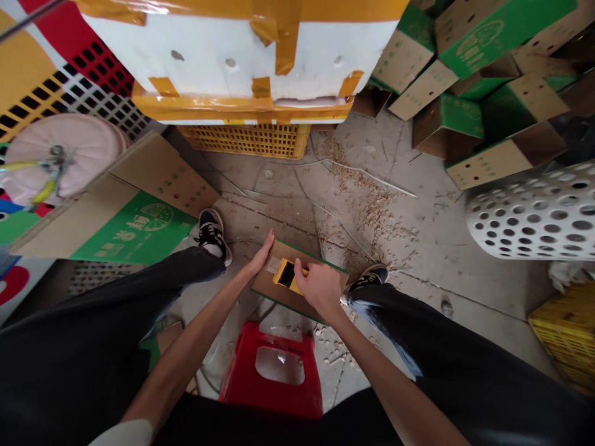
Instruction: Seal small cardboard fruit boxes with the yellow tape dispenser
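Note:
A flat brown cardboard box point(274, 285) with a green edge lies on the concrete floor between my feet. My right hand point(318, 286) is closed around a yellow tape dispenser point(287, 273) and presses it onto the top of the box. My left hand point(261, 254) lies open with fingers together, flat against the box's left edge.
A red plastic stool point(274, 368) stands under me. Flattened green and brown cartons point(116, 217) lie at the left, folded cartons point(469, 93) are heaped at the back right. A taped white foam box point(232, 56) sits on a yellow crate point(246, 139). A white perforated basket point(534, 214) is right.

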A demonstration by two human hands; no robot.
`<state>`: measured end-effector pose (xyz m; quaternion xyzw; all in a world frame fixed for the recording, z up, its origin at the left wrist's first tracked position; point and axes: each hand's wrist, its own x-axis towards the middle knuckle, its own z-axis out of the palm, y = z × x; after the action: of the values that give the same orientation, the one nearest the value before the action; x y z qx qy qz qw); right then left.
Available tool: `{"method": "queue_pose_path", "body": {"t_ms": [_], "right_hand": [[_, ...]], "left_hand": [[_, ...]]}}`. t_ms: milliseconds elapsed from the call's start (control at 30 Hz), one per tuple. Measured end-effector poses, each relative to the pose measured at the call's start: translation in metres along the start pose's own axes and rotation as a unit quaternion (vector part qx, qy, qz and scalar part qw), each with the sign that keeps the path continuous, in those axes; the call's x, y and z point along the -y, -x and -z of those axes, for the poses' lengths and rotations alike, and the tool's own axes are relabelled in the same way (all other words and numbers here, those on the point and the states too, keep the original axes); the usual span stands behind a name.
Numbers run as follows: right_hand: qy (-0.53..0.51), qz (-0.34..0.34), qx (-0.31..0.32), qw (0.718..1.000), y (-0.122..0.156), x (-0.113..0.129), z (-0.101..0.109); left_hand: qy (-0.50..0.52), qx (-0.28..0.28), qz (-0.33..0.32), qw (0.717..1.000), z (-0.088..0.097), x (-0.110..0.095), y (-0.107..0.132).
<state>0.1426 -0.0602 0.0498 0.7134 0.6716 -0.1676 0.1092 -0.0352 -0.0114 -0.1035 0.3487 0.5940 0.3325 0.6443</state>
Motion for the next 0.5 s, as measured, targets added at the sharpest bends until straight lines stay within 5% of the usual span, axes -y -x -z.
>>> {"method": "queue_pose_path", "body": {"t_ms": [133, 300, 500], "right_hand": [[-0.001, 0.001, 0.0, 1.0, 0.001, 0.002, 0.0], [-0.001, 0.008, 0.004, 1.0, 0.003, 0.004, 0.001], [0.002, 0.022, 0.008, 1.0, 0.001, 0.003, 0.004]], "left_hand": [[-0.161, -0.047, -0.06, 0.984, 0.0, -0.002, 0.002], [-0.388, -0.126, -0.191, 0.893, -0.009, -0.016, 0.013], [-0.551, -0.048, -0.296, 0.779, -0.025, -0.029, 0.008]]}}
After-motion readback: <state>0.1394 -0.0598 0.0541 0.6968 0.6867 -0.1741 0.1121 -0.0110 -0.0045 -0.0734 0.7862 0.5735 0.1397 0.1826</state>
